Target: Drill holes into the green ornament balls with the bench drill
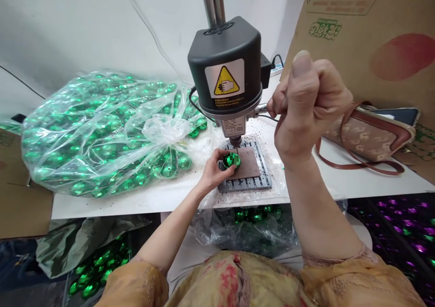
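Directly ahead of you, a black bench drill stands on a white table, a warning label showing a hand on its front. Your left hand grasps a shiny green faceted ball from its left side, just below the chuck as seen from above, over a brown board on a slotted metal base. Whether a bit touches the ball is too small to tell. Your right hand is clenched, thumb up, beside the metal shaft on the drill's right side; the fist hides any handle inside it. To work well here, pinch the ball firmly so that it cannot roll, brace it against the board, and line up its middle with the chuck. Your fingertips are close to the chuck, so hold them low on the ball's sides, with light, even pressure from the right hand. At left lies a clear bag of similar balls.
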Demonstrator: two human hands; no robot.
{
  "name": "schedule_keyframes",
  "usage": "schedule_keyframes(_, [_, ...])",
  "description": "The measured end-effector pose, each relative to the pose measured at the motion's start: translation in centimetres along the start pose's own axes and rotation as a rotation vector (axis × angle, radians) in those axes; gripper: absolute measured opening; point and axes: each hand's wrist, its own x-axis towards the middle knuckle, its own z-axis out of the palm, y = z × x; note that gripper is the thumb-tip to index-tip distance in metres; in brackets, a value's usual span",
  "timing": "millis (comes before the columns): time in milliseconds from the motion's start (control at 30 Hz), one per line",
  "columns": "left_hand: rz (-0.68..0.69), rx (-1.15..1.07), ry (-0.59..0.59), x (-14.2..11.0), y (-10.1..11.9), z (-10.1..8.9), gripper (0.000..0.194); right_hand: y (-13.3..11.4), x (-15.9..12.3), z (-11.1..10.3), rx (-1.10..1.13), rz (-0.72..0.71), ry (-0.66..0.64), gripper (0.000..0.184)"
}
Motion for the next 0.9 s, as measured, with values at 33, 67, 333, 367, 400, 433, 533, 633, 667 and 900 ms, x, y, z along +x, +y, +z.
schedule_keyframes(33, [-0.004,0.022,0.005,0.0,0.1,0.2,0.037,0.0,0.0,0.0,-0.008,0.005,-0.003,0.051])
schedule_keyframes(67, [-0.004,0.047,0.012,0.1,0.1,0.4,0.036,0.1,0.0,0.0,-0.003,0.0,-0.005,0.052])
schedule_keyframes(333, [0.062,0.202,0.091,0.8,1.1,1.1,0.032,-0.1,0.1,0.1,0.065,-0.033,-0.022,0.049])
schedule_keyframes(367, [0.053,0.205,0.089,0.9,1.2,1.2,0.032,-0.1,0.1,0.2,0.08,-0.042,-0.018,0.049])
schedule_keyframes(400, [0.04,0.207,0.085,0.9,1.3,1.2,0.032,-0.1,0.1,0.2,0.093,-0.047,-0.016,0.048])
schedule_keyframes(433, [0.022,0.206,0.085,1.0,1.4,1.4,0.034,-0.1,0.1,0.2,0.101,-0.049,-0.012,0.048])
schedule_keyframes(533, [-0.052,0.162,0.123,0.9,1.2,2.1,0.042,0.0,0.0,0.2,0.093,-0.051,-0.006,0.047])
schedule_keyframes(633, [-0.116,0.096,0.171,0.7,0.8,3.3,0.046,0.0,-0.1,0.1,0.022,-0.02,-0.015,0.049])
schedule_keyframes(667, [-0.118,0.083,0.181,0.6,0.6,3.7,0.046,0.0,-0.1,0.1,-0.004,-0.011,-0.018,0.049])
schedule_keyframes(900, [-0.084,0.023,0.191,0.3,-0.2,4.5,0.051,0.1,-0.3,-0.1,-0.062,-0.061,-0.016,0.05])
